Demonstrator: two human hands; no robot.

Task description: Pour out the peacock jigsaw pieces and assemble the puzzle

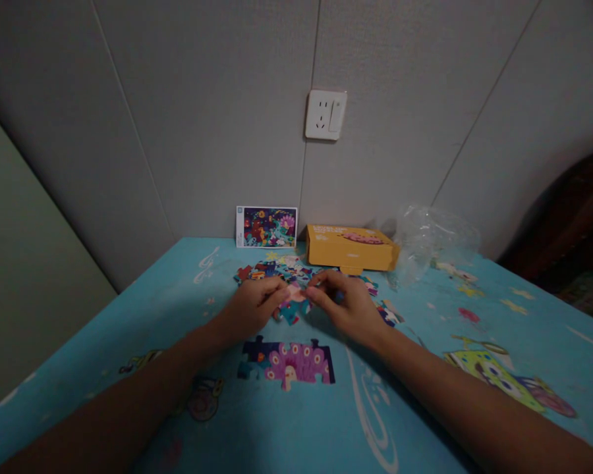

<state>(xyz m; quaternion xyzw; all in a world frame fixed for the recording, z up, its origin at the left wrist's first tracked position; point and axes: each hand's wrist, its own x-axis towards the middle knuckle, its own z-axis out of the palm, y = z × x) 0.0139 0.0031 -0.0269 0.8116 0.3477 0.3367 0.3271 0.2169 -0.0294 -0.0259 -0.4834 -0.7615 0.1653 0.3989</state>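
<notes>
Bare forearms ran in from the lower edge and met mid-table. The left hand and the right hand were close together, with the fingertips of both pinched on a pinkish puzzle piece held just above the cloth. Whether it was one piece or two joined could not be told.

Just behind the fingers lay a heap of loose pieces, and just in front of the wrists lay an assembled section with purple and pink shapes.

The grip looked light and fingertip-only, so the piece could probably slip and drop among the loose ones. A wrist lowered carelessly could nudge the assembled section apart. Dim light and the busy printed cloth could also make a stray piece hard to find.

Further back, a yellow box stood beside a crumpled clear plastic bag. A picture card leaned against the wall.

A turquoise cartoon-printed tablecloth covered the table. Grey panelled wall rose behind it with a white socket, and dark furniture showed at the far right.
</notes>
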